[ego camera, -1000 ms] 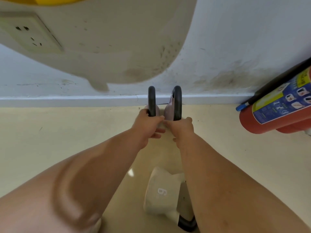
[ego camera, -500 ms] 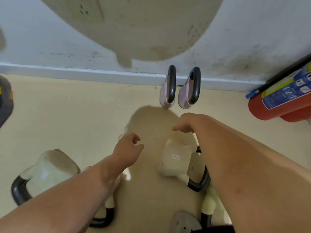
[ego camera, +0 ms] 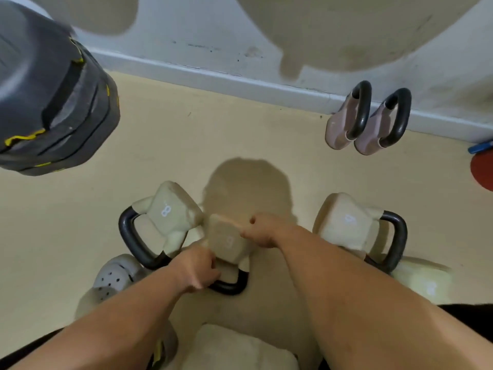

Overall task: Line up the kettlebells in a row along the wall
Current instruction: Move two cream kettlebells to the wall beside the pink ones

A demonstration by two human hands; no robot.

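Note:
Two small pink kettlebells point(ego camera: 344, 126) point(ego camera: 373, 134) stand side by side against the white wall's baseboard at the upper right. On the floor in front of me lies a cream kettlebell marked 6 point(ego camera: 226, 241). My left hand point(ego camera: 197, 271) grips its black handle, and my right hand point(ego camera: 261, 231) holds its cream body at the top right. A cream kettlebell marked 8 point(ego camera: 165, 212) lies just left of it, touching. Another cream kettlebell point(ego camera: 346, 225) lies to the right with its black handle pointing right.
A dark grey stack of weight plates with yellow marks point(ego camera: 50, 97) stands at the upper left. A red fire extinguisher point(ego camera: 482, 169) lies at the right edge. A grey perforated shoe point(ego camera: 114, 279) is at lower left. Another cream kettlebell point(ego camera: 234, 348) lies at the bottom.
My hands let go of the two pink kettlebells at the wall and drew back. Both hands now hold the cream kettlebell marked 6. My view has swung left and down.

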